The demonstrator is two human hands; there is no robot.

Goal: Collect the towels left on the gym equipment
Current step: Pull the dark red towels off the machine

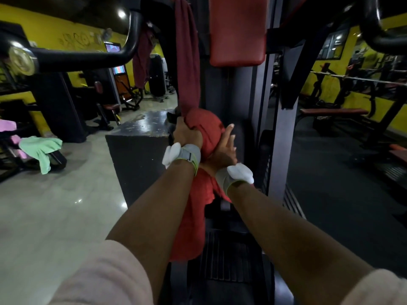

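A maroon towel (187, 51), draped over the machine frame (284, 128), is being pulled down by the closed left hand (187, 134); a red bundle (207, 133) is being cradled by the half-open right hand (224, 146) (green towel (41, 148) uncollected). Freeing its top is needed next.

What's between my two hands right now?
In the head view, a bunched red towel sits between the left hand and the right hand, pressed against both.
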